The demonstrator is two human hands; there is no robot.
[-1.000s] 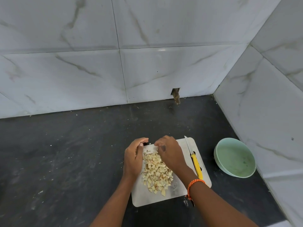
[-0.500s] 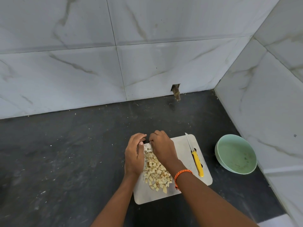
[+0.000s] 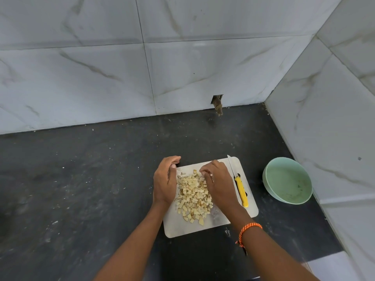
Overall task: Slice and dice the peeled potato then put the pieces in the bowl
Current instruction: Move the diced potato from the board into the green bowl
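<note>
A pile of diced potato pieces [image 3: 192,194] lies on the white cutting board [image 3: 223,220] at the counter's front. My left hand [image 3: 164,180] stands on its edge against the pile's left side, fingers curved round the far end. My right hand [image 3: 219,184] rests on the pile's right side, its fingertips bent down onto the far pieces. Whether any pieces are caught under the fingers is hidden. The mint green bowl [image 3: 269,179] sits to the right of the board and holds no potato.
A knife with a yellow handle [image 3: 241,191] lies along the board's right edge, blade pointing away. The dark counter [image 3: 81,189] meets marble-tiled walls behind and to the right. The bowl stands close to the right wall.
My right hand has slid from the pile's far left end to its right side. The pile now shows between both hands. My left hand has stayed at the left side.
</note>
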